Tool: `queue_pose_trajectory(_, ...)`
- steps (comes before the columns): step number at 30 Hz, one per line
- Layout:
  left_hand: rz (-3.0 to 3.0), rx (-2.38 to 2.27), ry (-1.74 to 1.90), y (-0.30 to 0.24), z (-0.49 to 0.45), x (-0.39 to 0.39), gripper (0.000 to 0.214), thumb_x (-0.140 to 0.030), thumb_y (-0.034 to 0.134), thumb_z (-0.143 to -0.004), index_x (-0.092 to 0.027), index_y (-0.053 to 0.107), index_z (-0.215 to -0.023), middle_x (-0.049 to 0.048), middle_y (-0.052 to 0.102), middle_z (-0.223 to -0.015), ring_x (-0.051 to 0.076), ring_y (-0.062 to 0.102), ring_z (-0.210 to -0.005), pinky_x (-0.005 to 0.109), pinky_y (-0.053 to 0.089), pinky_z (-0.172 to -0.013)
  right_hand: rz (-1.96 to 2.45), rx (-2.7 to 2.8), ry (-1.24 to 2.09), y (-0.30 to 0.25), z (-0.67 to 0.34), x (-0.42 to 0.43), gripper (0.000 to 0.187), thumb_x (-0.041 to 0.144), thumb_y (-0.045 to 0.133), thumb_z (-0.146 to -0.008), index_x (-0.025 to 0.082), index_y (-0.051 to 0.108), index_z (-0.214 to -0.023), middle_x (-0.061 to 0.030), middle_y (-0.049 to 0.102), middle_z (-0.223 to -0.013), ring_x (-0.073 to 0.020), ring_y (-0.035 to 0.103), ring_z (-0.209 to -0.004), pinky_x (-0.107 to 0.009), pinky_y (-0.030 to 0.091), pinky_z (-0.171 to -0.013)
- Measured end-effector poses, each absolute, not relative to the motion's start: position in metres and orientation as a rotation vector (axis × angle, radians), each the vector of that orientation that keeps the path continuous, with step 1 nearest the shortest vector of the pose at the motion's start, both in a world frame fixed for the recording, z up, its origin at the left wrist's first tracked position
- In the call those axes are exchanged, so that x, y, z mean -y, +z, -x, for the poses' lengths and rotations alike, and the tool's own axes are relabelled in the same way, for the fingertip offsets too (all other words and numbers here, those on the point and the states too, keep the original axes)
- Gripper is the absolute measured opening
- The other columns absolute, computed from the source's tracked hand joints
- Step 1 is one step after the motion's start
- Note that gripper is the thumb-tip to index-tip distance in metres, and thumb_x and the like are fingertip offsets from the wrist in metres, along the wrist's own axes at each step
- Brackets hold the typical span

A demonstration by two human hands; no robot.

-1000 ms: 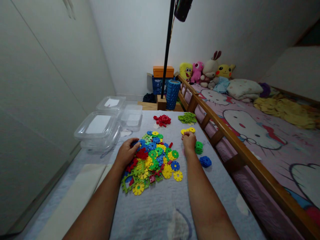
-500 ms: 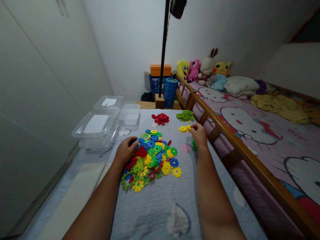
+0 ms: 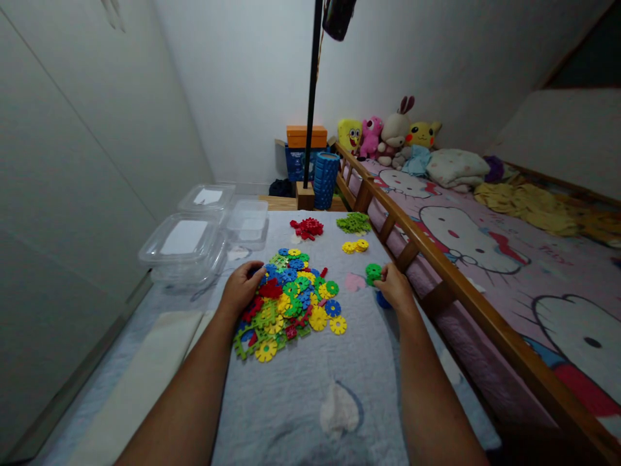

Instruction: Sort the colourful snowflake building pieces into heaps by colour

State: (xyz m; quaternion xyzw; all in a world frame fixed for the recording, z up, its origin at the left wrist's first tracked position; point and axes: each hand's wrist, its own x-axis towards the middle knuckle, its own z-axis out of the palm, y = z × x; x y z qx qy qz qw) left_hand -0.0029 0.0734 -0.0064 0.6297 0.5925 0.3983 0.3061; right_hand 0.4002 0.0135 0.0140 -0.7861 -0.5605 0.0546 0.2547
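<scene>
A mixed pile of plastic interlocking discs and pieces (image 3: 291, 298) in blue, green, yellow and red lies on the cloth-covered table (image 3: 291, 401). My left hand (image 3: 242, 285) rests at the pile's left edge, its fingers curled together near blue discs; what they hold is hidden. Over to the right, my right hand (image 3: 395, 285) pinches at a small heap of green notched discs (image 3: 373, 273). Blue discs (image 3: 383, 299) show partly beneath that hand. Beyond it sit yellow discs (image 3: 355, 246), light green pieces (image 3: 353, 222) and red pieces (image 3: 307, 228) in separate groups.
Clear plastic boxes (image 3: 182, 243) with lids stand at the left. A wooden bed rail (image 3: 412, 233) runs along the right side. A black pole (image 3: 312, 97) on a wooden block and a blue foam roller (image 3: 326, 181) stand past the far edge.
My right hand has moved from the yellow discs back towards me to the green ones. The left hand stays at the pile's left edge. The whole view has shifted slightly.
</scene>
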Motion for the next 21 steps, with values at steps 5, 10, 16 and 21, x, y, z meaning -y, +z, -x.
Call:
queue_pose_trajectory(5, -1.658, -1.582, 1.044, -0.006, 0.002, -0.073, 0.052, -0.059, 0.056, -0.078, -0.018, 0.070, -0.107, 0.0091, 0.074, -0.106, 0.027, 0.068, -0.095, 0.039, 0.052, -0.093, 2.127, 1.506, 0.153, 0.011, -0.398, -0.013, 0.023, 0.013, 0.062, -0.065, 0.023, 0.043, -0.073, 0.0051, 0.049, -0.064, -0.0140, 0.048, -0.064, -0.025, 0.028, -0.061)
queue_pose_trajectory(10, -1.677, -1.582, 1.065, -0.006, 0.004, -0.074, 0.052, -0.059, 0.057, -0.077, -0.018, 0.071, -0.105, 0.0089, 0.075, -0.105, 0.027, 0.068, -0.094, 0.040, 0.052, -0.092, 1.948, 1.491, 0.309, 0.010, -0.404, -0.011, 0.019, 0.021, 0.062, -0.065, 0.023, 0.045, -0.072, 0.0042, 0.052, -0.065, -0.0153, 0.051, -0.065, -0.025, 0.034, -0.061)
queue_pose_trajectory(16, -1.674, -1.581, 1.078, -0.007, 0.004, -0.074, 0.051, -0.059, 0.059, -0.077, -0.018, 0.072, -0.104, 0.0086, 0.075, -0.102, 0.026, 0.069, -0.092, 0.039, 0.053, -0.091, 1.859, 1.333, 0.341, 0.012, -0.419, -0.025, 0.013, 0.028, 0.061, -0.067, 0.024, 0.051, -0.073, 0.0026, 0.054, -0.067, -0.0160, 0.053, -0.064, -0.026, 0.039, -0.060)
queue_pose_trajectory(21, -1.675, -1.575, 1.084, -0.009, 0.005, -0.075, 0.052, -0.060, 0.059, -0.077, -0.018, 0.072, -0.105, 0.0088, 0.075, -0.103, 0.027, 0.069, -0.092, 0.040, 0.052, -0.091, 1.940, 1.280, 0.291, 0.007, -0.422, -0.035, 0.009, 0.029, 0.060, -0.069, 0.023, 0.053, -0.070, 0.0006, 0.057, -0.067, -0.0177, 0.056, -0.065, -0.028, 0.041, -0.062)
